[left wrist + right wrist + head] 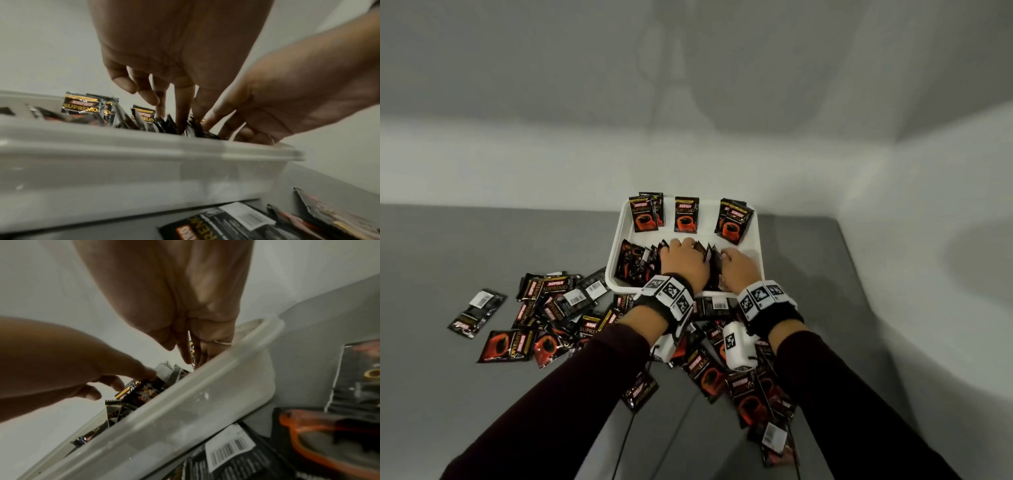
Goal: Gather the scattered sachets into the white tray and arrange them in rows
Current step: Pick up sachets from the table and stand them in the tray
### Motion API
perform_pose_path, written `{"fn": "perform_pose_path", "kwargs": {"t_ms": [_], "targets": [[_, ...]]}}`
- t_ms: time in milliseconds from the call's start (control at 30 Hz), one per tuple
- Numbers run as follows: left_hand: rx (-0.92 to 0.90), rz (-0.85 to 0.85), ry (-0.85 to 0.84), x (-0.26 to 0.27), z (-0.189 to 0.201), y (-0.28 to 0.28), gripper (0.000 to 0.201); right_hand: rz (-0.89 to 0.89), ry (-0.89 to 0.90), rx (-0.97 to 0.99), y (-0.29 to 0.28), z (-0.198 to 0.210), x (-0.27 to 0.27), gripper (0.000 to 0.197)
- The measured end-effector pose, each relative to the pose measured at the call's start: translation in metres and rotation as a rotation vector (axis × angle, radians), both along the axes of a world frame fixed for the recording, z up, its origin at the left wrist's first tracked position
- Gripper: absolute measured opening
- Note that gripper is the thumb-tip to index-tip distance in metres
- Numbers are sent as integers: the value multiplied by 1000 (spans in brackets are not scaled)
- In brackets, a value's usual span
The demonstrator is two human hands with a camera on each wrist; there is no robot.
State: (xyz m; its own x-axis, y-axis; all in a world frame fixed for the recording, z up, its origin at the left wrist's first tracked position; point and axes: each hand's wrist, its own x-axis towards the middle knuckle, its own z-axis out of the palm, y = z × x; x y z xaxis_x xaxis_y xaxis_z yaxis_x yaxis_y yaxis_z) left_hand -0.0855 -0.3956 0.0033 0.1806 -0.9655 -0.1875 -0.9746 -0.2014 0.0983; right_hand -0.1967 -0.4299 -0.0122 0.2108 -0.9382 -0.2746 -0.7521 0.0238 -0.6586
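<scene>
- Both hands are down in the white tray (619,219), working the near row of sachets (635,262) standing on edge.
- Left hand (683,262): fingers (182,113) spread apart and poked straight down between the packets, gripping nothing.
- Right hand (739,269): just beside it at the row's right end, fingers (185,352) pointing down, one sachet edge caught between them.
- Far row: three upright groups of sachets (686,214) against the tray's far wall.
- Loose sachets (544,308) lie scattered on the grey table (465,246), left of and nearer than the tray.

Both hands' fingers (681,244) hidden among tray's near-row sachets (635,262).
</scene>
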Motion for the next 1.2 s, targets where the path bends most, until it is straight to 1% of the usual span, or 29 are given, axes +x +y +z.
{"fn": "perform_pose_path", "kwargs": {"t_ms": [67, 100, 200, 233, 300, 333, 400, 467, 533, 633, 700, 733, 833, 967, 1033, 1100, 1133, 1200], "targets": [[-29, -8, 80, 8, 8, 13, 39, -15, -18, -2, 4, 1, -5, 33], [-61, 2, 122, 13, 14, 21, 38, -22, -23, -37, 8, 3, -7, 33], [-218, 79, 271, 43, 30, 52, 35, -4, -88, -210, 29, 18, -6, 29], [-262, 105, 335, 58, 32, 66, 32, 41, -108, -250, 41, 23, -3, 27], [-315, 169, 451, 92, 29, 101, 26, 190, -123, -255, 71, 26, 4, 22], [-322, 219, 471, 110, 25, 120, 24, 282, -104, -232, 88, 23, 8, 20], [-274, 345, 438, 147, 12, 158, 22, 443, -6, -180, 118, 14, 20, 21], [-175, 463, 397, 178, -5, 189, 22, 517, 66, -122, 140, 3, 36, 28], [-119, 543, 369, 203, -24, 209, 26, 533, 104, -78, 156, -3, 55, 39], [-50, 651, 407, 223, -44, 226, 51, 539, 232, -32, 177, -12, 80, 57], [-13, 650, 424, 228, -51, 231, 67, 540, 332, -2, 187, -16, 91, 66], [-6, 624, 417, 229, -53, 231, 70, 531, 351, 10, 190, -18, 94, 68], [-44, 579, 401, 230, -55, 233, 74, 485, 305, 24, 192, -20, 97, 64], [-61, 621, 491, 233, -57, 235, 86, 442, 191, 55, 196, -15, 90, 54], [-53, 644, 556, 237, -57, 234, 87, 384, 115, 81, 191, -9, 80, 53], [-31, 641, 587, 241, -57, 234, 81, 252, 57, 104, 179, -3, 64, 57], [-11, 626, 585, 242, -57, 235, 77, 189, 69, 113, 172, -1, 57, 59], [21, 588, 573, 244, -57, 237, 70, 140, 176, 126, 162, -1, 46, 61]]}}
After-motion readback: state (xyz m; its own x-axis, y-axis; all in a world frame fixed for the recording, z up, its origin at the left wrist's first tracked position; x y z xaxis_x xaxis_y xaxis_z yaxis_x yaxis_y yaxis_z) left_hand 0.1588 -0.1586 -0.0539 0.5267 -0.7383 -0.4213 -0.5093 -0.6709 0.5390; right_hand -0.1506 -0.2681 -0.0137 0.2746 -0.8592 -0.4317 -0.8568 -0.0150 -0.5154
